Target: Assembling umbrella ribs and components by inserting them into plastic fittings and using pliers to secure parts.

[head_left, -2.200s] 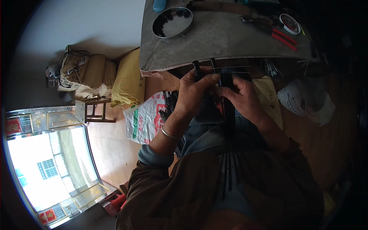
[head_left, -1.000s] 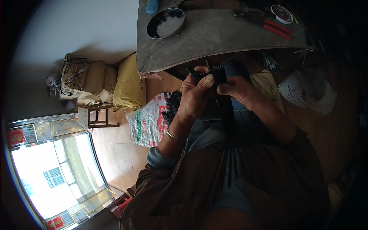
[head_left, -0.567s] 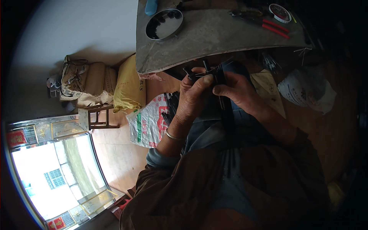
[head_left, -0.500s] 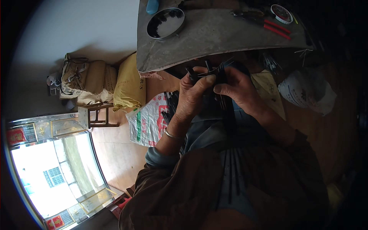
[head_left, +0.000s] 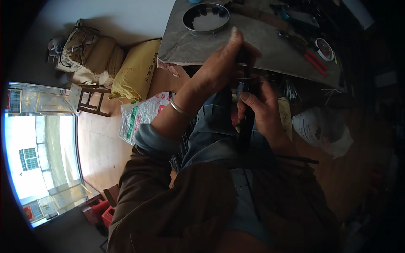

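Nearest, over the lap, the right hand [head_left: 263, 116] is closed around a long dark strip-like piece [head_left: 248, 122], holding it upright so its upper end reaches the other hand. Its lower end trails down into shadow across the grey trousers, and what it is made of is hard to tell. Just above, the left hand [head_left: 219, 67], a metal bangle [head_left: 180, 110] on its wrist, is pinched shut on the piece's top end, probably on a thin wire there, though the dark blurs this. Thin strands stick out sideways between the hands. Beyond them the grey worktop [head_left: 253, 46] carries a round metal tray [head_left: 206, 17] and red-handled pliers [head_left: 311, 62] within arm's reach. On the floor to the left lie a printed plastic sack [head_left: 141, 116] and a yellow sack [head_left: 136, 69].
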A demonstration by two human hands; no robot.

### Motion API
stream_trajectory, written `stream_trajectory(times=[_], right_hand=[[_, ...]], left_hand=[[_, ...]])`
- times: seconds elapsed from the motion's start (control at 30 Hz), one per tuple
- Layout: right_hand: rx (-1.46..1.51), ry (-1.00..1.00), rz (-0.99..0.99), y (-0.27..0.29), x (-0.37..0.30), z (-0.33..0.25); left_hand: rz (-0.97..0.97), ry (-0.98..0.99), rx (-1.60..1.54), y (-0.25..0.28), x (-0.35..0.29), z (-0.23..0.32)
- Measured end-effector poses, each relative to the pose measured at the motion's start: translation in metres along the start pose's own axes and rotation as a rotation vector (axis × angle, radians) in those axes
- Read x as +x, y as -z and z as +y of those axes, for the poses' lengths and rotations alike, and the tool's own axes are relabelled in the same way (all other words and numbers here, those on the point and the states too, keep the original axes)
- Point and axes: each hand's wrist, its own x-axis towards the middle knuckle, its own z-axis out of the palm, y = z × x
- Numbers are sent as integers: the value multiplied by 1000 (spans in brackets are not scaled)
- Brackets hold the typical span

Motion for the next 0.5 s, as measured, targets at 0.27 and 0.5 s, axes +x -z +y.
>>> stream_trajectory(times=[0.27,0.5], right_hand=[[0,-49,30,2,-1,-4],[30,-48,47,1,0,-1]], left_hand=[[-132,-38,-65,10,8,-25],[-126,-91,-68,15,6,-21]])
